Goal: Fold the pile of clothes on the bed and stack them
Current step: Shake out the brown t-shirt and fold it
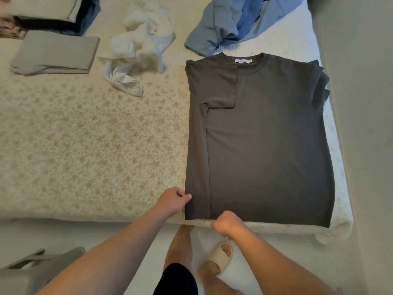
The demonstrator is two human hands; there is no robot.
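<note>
Now both hands, left (173, 199) and right (228, 223), pinch the shirt (265, 145) hem; better lift evenly and fold it up to the collar.

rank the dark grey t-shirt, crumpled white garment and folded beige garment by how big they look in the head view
1. dark grey t-shirt
2. crumpled white garment
3. folded beige garment, close to the white one

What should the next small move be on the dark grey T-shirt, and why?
Probably fold the right side inward. The dark grey cotton T-shirt has only its left sleeve and side folded in; its right edge lies flat. The left hand and right hand pinch the hem near the left corner.
</note>
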